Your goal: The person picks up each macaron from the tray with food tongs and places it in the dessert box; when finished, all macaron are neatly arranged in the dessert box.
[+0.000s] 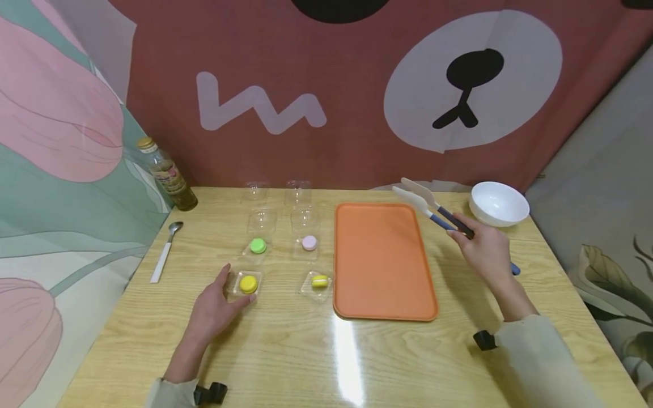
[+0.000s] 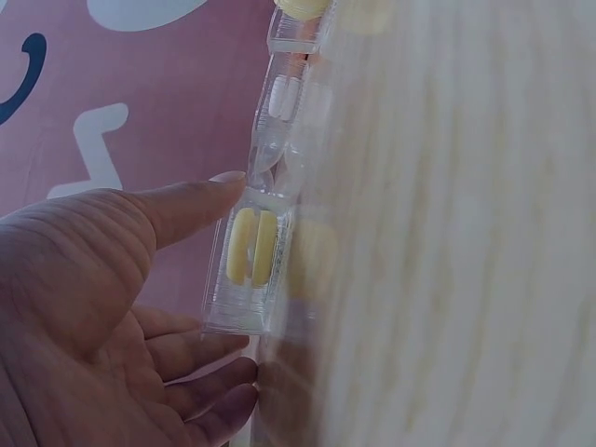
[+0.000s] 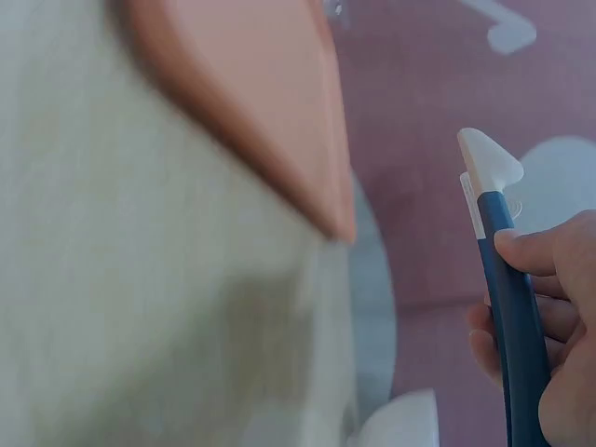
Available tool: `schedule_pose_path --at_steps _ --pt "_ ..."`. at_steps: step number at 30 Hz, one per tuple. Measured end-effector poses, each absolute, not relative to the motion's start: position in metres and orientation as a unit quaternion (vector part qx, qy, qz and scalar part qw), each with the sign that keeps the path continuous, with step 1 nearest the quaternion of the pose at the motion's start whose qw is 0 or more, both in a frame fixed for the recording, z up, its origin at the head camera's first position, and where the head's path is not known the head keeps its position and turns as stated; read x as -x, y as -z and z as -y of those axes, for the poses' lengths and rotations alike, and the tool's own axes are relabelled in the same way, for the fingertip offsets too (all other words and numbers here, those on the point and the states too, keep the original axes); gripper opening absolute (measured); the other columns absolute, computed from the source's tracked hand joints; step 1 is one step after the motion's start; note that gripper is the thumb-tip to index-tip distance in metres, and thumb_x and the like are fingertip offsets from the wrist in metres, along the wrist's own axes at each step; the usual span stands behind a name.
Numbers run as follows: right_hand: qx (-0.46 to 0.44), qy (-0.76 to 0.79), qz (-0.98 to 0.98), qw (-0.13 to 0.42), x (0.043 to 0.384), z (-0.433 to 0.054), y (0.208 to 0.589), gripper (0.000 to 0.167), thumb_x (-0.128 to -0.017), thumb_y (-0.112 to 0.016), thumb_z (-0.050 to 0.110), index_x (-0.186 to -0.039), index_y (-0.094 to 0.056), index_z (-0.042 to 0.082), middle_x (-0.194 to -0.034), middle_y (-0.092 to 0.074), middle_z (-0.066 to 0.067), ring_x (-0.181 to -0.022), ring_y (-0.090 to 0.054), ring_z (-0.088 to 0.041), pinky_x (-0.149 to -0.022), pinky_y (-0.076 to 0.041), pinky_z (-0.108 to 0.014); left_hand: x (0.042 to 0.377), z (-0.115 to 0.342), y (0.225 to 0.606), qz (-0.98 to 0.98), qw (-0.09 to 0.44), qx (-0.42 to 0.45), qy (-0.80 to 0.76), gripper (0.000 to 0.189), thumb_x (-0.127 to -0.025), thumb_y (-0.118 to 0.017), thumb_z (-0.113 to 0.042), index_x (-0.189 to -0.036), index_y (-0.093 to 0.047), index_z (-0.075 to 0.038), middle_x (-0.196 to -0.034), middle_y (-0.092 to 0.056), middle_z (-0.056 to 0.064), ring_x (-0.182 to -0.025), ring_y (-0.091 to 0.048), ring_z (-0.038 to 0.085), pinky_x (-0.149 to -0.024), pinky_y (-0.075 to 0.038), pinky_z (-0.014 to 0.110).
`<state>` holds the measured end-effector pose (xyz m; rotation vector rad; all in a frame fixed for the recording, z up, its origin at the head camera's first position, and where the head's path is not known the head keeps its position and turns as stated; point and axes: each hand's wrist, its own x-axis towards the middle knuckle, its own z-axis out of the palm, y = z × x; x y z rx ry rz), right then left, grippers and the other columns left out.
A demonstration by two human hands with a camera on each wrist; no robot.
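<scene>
My left hand [image 1: 213,309] is at a small clear plastic box [image 1: 234,285] that holds a yellow macaron [image 1: 248,284]. Its thumb lies along one side of the box and the fingers along the other, as the left wrist view also shows. In my right hand [image 1: 487,249] is a pair of tongs [image 1: 437,215] with blue handles and pale flat tips. The tongs' tips stand apart, raised near the far right corner of an orange tray [image 1: 377,260]. The right wrist view shows the thumb and curled fingers around the blue handle [image 3: 512,326].
Beyond the left hand sit a green macaron [image 1: 258,245] and a pink macaron [image 1: 309,243] in clear boxes. Another yellow macaron [image 1: 319,281] lies beside the tray. Clear plastic pieces [image 1: 298,194] stand behind. A spoon [image 1: 165,252], a bottle [image 1: 170,178] and a white bowl [image 1: 499,204] are around.
</scene>
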<state>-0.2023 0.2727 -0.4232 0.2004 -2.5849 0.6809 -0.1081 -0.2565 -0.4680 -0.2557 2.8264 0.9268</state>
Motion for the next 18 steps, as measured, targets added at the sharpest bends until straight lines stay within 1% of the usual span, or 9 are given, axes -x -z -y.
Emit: schedule_pose_path --at_steps 2,5,10,14,18 --pt "-0.056 -0.241 0.943 0.222 0.199 -0.284 0.428 0.04 -0.087 -0.079 0.014 -0.124 -0.071 0.001 -0.096 -0.075 -0.025 -0.077 -0.069 -0.044 -0.065 -0.043 -0.052 0.109 0.256 0.467 -0.944 0.084 0.087 -0.308 0.102 -0.089 -0.075 -0.045 -0.16 -0.019 0.002 -0.157 -0.037 0.03 -0.143 -0.036 0.051 -0.114 -0.035 0.062" --pt "-0.037 -0.225 0.952 0.202 0.194 -0.297 0.435 0.04 -0.089 -0.077 0.015 -0.125 -0.07 0.001 -0.095 -0.074 -0.026 -0.082 -0.068 -0.048 -0.067 -0.043 -0.056 0.109 0.255 0.467 -0.943 0.09 0.089 -0.308 0.101 -0.089 -0.075 -0.046 -0.16 -0.02 0.001 -0.157 -0.036 0.03 -0.143 -0.035 0.051 -0.114 -0.035 0.062" --pt "-0.004 -0.208 0.959 0.191 0.186 -0.313 0.447 0.039 -0.089 -0.077 0.014 -0.124 -0.07 0.0 -0.096 -0.073 -0.03 -0.084 -0.066 -0.053 -0.066 -0.042 -0.056 0.11 0.255 0.467 -0.943 0.09 0.09 -0.308 0.1 -0.089 -0.074 -0.047 -0.16 -0.021 0.0 -0.158 -0.035 0.03 -0.143 -0.036 0.051 -0.113 -0.036 0.062" --pt "0.045 -0.211 0.964 0.158 0.182 -0.321 0.45 0.039 -0.093 -0.072 0.018 -0.128 -0.068 0.001 -0.106 -0.071 -0.032 -0.092 -0.064 -0.056 -0.07 -0.042 -0.058 0.11 0.256 0.469 -0.943 0.089 0.091 -0.307 0.1 -0.089 -0.074 -0.047 -0.16 -0.021 0.0 -0.158 -0.035 0.03 -0.143 -0.035 0.052 -0.114 -0.035 0.063" --pt "0.077 -0.216 0.965 0.13 0.179 -0.324 0.451 0.041 -0.096 -0.069 0.022 -0.131 -0.066 0.001 -0.111 -0.069 -0.032 -0.095 -0.063 -0.056 -0.072 -0.041 -0.056 0.11 0.256 0.469 -0.943 0.089 0.092 -0.307 0.1 -0.089 -0.074 -0.046 -0.16 -0.021 0.0 -0.158 -0.035 0.03 -0.143 -0.035 0.052 -0.114 -0.035 0.062"
